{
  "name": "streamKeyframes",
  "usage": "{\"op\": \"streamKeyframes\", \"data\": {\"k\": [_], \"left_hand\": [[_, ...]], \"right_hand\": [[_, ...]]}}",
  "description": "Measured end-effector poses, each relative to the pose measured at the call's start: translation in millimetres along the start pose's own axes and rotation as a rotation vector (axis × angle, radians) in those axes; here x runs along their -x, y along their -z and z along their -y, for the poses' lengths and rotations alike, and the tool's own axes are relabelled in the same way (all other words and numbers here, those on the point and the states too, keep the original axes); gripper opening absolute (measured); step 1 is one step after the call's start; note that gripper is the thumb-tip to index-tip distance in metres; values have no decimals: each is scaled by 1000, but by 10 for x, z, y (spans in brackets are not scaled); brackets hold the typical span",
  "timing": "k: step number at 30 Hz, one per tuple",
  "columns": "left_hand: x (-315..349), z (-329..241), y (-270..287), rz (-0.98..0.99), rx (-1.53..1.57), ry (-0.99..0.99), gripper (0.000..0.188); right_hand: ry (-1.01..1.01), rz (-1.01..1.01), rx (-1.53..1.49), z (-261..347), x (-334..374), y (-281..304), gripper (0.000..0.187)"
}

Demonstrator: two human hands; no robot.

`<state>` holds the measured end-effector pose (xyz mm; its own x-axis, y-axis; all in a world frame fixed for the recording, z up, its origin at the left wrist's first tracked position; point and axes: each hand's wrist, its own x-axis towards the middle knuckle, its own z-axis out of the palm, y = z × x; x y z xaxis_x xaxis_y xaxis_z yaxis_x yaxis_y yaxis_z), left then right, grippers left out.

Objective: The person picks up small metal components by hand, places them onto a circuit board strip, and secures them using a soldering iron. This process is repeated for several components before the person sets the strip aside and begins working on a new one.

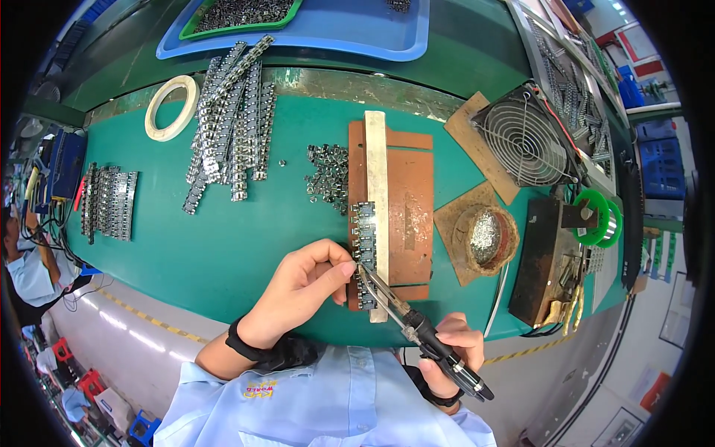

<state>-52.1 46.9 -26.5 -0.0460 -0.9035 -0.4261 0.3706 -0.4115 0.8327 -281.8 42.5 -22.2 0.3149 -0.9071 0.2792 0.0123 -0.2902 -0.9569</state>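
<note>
Lower centre: right fingers grip soldering iron; left fingers pinched at board strip, contents unclear. Keep iron steady.

A pale ring-shaped roll, a wire-grilled black fan, red stools at lower left.

1. On my feed, lower left of centre, yellow and red lettering stands on the light-blue shirt.
2. Upper right, a red-edged board is too small for me to read.
</note>
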Motion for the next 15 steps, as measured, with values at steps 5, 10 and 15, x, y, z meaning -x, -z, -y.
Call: {"op": "streamKeyframes", "data": {"k": [5, 10, 15], "left_hand": [[2, 2, 0, 1, -7, -3, 12], [2, -7, -2, 3, 8, -4, 12], [2, -10, -2, 0, 1, -12, 12]], "right_hand": [[-4, 2, -12, -11, 7, 13, 37], [-26, -11, -25, -22, 25, 12, 36], [-21, -26, -22, -17, 61, 26, 36]]}}
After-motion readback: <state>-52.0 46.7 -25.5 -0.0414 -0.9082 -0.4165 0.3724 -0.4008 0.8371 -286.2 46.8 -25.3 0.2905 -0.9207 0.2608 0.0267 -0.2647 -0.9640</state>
